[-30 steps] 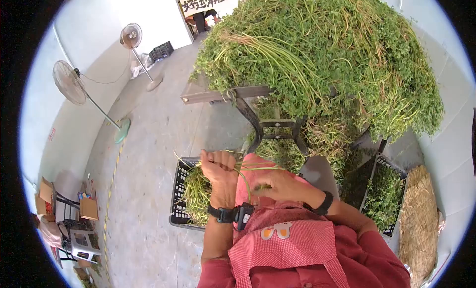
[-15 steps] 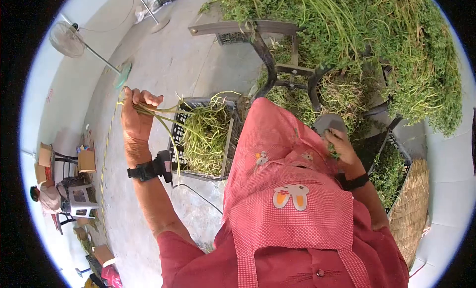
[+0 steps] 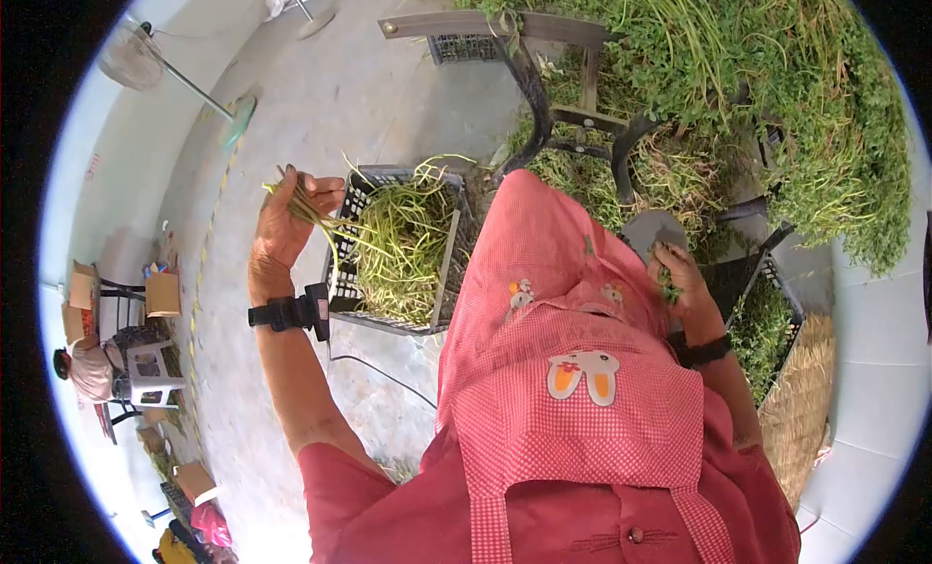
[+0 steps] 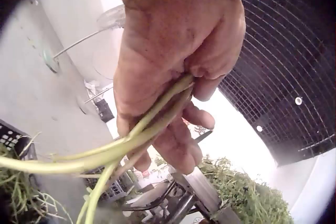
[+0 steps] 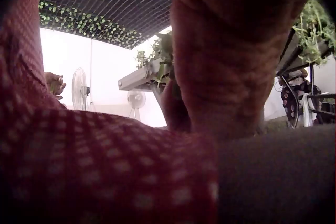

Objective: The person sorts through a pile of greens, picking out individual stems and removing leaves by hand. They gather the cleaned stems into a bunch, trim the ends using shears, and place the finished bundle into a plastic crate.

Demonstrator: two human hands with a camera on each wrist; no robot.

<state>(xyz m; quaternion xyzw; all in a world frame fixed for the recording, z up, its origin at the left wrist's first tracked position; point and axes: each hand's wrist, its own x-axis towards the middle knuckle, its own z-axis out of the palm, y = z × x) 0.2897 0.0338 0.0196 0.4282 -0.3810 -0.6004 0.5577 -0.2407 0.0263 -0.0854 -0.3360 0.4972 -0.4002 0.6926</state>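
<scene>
My left hand [image 3: 282, 224] is held out to the left, beside a black crate [image 3: 388, 324] of pale green stems [image 3: 413, 239]. It grips a few long stems, and in the left wrist view these stems [image 4: 105, 155] run out from under the thumb. To the right of the lap, my right hand [image 3: 684, 278] has its fingers curled round a small green leafy sprig [image 3: 668, 284]. In the right wrist view the right hand [image 5: 231, 56] is dark and close, with leaves [image 5: 167, 50] at its edge and the fingertips mostly hidden.
A big heap of leafy greens [image 3: 777, 108] covers the table [image 3: 485, 24] ahead, with more greens beneath it. At the right stand a crate of leaves [image 3: 762, 326] and a straw mat [image 3: 801, 399]. A fan [image 3: 131, 59] and a seated person [image 3: 92, 370] are at the left.
My hands have parted from over the lap. The left went out left with the stems, past the crate; the right drew back to the lap's right side with the sprig. The view has tilted downward.
</scene>
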